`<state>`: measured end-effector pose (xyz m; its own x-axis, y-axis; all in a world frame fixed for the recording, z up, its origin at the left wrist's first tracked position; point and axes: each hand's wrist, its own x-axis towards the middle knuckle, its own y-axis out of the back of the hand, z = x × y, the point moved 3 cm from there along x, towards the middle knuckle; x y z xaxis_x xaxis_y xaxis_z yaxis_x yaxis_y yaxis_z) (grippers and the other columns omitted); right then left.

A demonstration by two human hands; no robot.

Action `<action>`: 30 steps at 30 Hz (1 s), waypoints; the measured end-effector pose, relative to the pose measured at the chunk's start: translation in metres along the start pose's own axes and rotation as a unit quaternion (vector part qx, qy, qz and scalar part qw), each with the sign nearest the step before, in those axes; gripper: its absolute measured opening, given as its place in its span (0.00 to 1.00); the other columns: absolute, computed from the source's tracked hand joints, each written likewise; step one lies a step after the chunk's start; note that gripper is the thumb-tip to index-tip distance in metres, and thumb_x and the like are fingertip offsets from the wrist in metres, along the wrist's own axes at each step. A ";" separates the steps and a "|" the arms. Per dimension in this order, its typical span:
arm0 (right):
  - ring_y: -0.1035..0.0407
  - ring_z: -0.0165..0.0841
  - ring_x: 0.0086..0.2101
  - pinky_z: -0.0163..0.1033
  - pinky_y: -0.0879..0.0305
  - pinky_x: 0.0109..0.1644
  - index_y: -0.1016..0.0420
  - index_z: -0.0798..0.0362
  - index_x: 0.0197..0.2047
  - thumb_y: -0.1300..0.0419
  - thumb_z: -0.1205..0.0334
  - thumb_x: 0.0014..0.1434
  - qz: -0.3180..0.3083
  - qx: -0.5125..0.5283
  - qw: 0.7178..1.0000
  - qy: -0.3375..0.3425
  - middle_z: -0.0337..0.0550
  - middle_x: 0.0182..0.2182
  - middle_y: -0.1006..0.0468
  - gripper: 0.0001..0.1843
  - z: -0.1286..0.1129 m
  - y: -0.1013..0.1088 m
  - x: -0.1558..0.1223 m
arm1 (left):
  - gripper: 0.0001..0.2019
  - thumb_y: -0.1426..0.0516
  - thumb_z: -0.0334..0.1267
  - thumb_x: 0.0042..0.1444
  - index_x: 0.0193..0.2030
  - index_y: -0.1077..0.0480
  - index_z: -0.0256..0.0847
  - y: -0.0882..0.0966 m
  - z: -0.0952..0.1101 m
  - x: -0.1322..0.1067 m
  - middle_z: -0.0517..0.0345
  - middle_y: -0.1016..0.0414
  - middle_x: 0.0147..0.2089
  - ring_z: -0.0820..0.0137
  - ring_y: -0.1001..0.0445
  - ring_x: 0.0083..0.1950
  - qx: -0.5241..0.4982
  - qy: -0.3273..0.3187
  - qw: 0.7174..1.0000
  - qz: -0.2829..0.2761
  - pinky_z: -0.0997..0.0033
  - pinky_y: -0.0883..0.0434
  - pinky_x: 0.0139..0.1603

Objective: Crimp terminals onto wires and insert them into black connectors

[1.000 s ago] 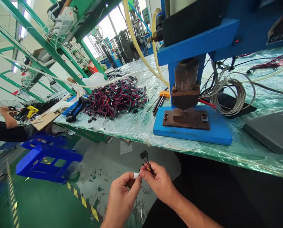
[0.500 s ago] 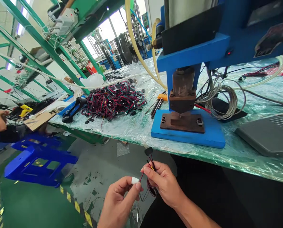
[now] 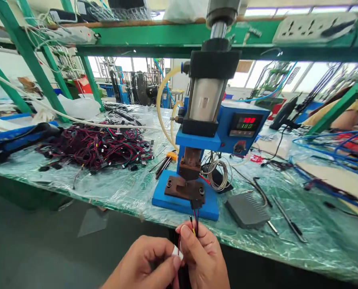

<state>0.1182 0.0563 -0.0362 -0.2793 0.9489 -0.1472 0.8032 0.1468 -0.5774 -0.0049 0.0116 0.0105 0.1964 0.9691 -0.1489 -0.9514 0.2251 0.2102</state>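
Note:
Between my hands is a wire harness with a black connector (image 3: 197, 204) at its upper end and thin red, black and yellow wires below it. My right hand (image 3: 204, 253) is closed, pinching the wires just under the connector. My left hand (image 3: 154, 261) is closed too, its thumb and forefinger on a dark red wire; a white wrap covers the forefinger's tip. Just beyond the connector stands a blue press (image 3: 185, 204) with a brown metal block and a lit display (image 3: 246, 123).
A pile of red and black wire harnesses (image 3: 100, 144) lies on the plastic-covered table (image 3: 121, 196) at left. Right of the press are a grey pedal-like box (image 3: 247, 209) and a metal rod (image 3: 288, 218). A green shelf beam (image 3: 154, 34) with a power strip (image 3: 314, 29) crosses above.
The view has turned right and levelled, bringing the whole press and the table's right side into sight. Both hands keep hold of the wires, and the connector now appears in front of the press base.

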 end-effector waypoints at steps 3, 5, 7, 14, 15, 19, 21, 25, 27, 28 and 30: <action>0.55 0.21 0.18 0.31 0.59 0.22 0.22 0.56 0.32 0.28 0.46 0.51 0.017 0.006 1.000 0.021 0.30 0.16 0.42 0.20 -0.017 0.008 0.006 | 0.21 0.44 0.55 0.60 0.27 0.30 0.39 -0.008 -0.005 0.022 0.54 0.27 0.23 0.75 0.40 0.19 -0.117 0.023 0.991 -0.052 0.75 0.45 0.20; 0.56 0.21 0.18 0.31 0.60 0.22 0.23 0.56 0.32 0.29 0.47 0.51 0.021 0.012 0.999 0.036 0.28 0.15 0.43 0.20 -0.025 0.009 0.010 | 0.20 0.43 0.55 0.58 0.28 0.30 0.39 -0.011 -0.008 0.034 0.57 0.29 0.20 0.76 0.42 0.17 -0.171 0.012 0.984 -0.055 0.76 0.47 0.18; 0.58 0.21 0.18 0.31 0.60 0.21 0.23 0.56 0.34 0.29 0.47 0.53 0.024 0.020 0.998 0.048 0.27 0.15 0.46 0.19 -0.030 0.008 0.014 | 0.19 0.43 0.54 0.58 0.28 0.30 0.39 -0.010 -0.009 0.046 0.59 0.32 0.19 0.76 0.42 0.17 -0.177 -0.014 0.984 -0.029 0.77 0.46 0.18; 0.62 0.23 0.18 0.34 0.60 0.20 0.38 0.52 0.21 0.34 0.51 0.60 0.051 0.059 0.993 0.090 0.28 0.16 0.49 0.23 -0.033 0.025 0.020 | 0.17 0.48 0.48 0.62 0.26 0.33 0.39 0.001 -0.004 0.083 0.62 0.33 0.20 0.75 0.40 0.20 -0.080 -0.042 0.986 0.137 0.76 0.42 0.22; 0.60 0.24 0.17 0.35 0.58 0.21 0.43 0.52 0.18 0.36 0.51 0.62 0.031 0.045 0.993 0.101 0.29 0.15 0.50 0.27 -0.034 0.027 0.019 | 0.17 0.49 0.47 0.62 0.26 0.34 0.39 0.001 -0.005 0.088 0.62 0.34 0.20 0.75 0.40 0.21 -0.066 -0.041 0.985 0.151 0.76 0.42 0.22; 0.51 0.27 0.17 0.37 0.51 0.23 0.51 0.50 0.13 0.45 0.48 0.67 0.018 -0.132 0.977 0.165 0.34 0.13 0.49 0.34 -0.046 0.033 0.011 | 0.15 0.49 0.44 0.60 0.24 0.35 0.40 -0.001 -0.011 0.101 0.63 0.36 0.20 0.73 0.39 0.22 -0.033 -0.027 0.985 0.166 0.76 0.43 0.23; 0.45 0.29 0.18 0.37 0.48 0.23 0.40 0.50 0.15 0.48 0.49 0.68 0.048 -0.294 0.931 0.212 0.37 0.14 0.42 0.30 -0.055 0.033 0.009 | 0.14 0.48 0.43 0.58 0.23 0.37 0.41 -0.001 -0.012 0.104 0.64 0.38 0.19 0.73 0.41 0.21 -0.027 -0.019 0.985 0.169 0.75 0.46 0.22; 0.25 0.37 0.30 0.39 0.32 0.34 0.24 0.53 0.53 0.51 0.61 0.68 -0.006 -0.560 0.778 0.285 0.48 0.34 0.18 0.17 -0.067 0.023 0.016 | 0.14 0.47 0.43 0.55 0.21 0.41 0.42 0.000 -0.012 0.107 0.65 0.44 0.19 0.74 0.46 0.22 -0.022 -0.012 0.985 0.173 0.74 0.51 0.22; 0.22 0.39 0.37 0.40 0.28 0.40 0.33 0.55 0.63 0.52 0.67 0.65 -0.041 -0.625 0.724 0.291 0.51 0.43 0.17 0.25 -0.067 0.018 0.025 | 0.14 0.47 0.42 0.54 0.21 0.43 0.42 0.000 -0.012 0.108 0.65 0.45 0.20 0.74 0.47 0.23 -0.027 -0.016 0.985 0.167 0.74 0.51 0.22; 0.21 0.39 0.40 0.40 0.27 0.41 0.34 0.55 0.65 0.53 0.69 0.64 -0.048 -0.647 0.704 0.288 0.51 0.46 0.17 0.27 -0.067 0.017 0.029 | 0.13 0.47 0.41 0.53 0.20 0.43 0.42 0.000 -0.012 0.108 0.65 0.45 0.21 0.74 0.47 0.23 -0.030 -0.019 0.986 0.164 0.74 0.51 0.22; 0.21 0.41 0.43 0.42 0.25 0.44 0.36 0.55 0.67 0.54 0.72 0.62 -0.052 -0.681 0.676 0.276 0.51 0.49 0.18 0.30 -0.066 0.015 0.037 | 0.11 0.47 0.39 0.51 0.20 0.43 0.42 0.000 -0.013 0.109 0.66 0.45 0.21 0.74 0.48 0.23 -0.036 -0.024 0.986 0.160 0.74 0.50 0.22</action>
<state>0.1546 0.1123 0.0031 -0.4352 0.8178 0.3765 0.6392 -0.0138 0.7689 0.0134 0.1160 -0.0178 -0.1062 0.9936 -0.0394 -0.9808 -0.0982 0.1685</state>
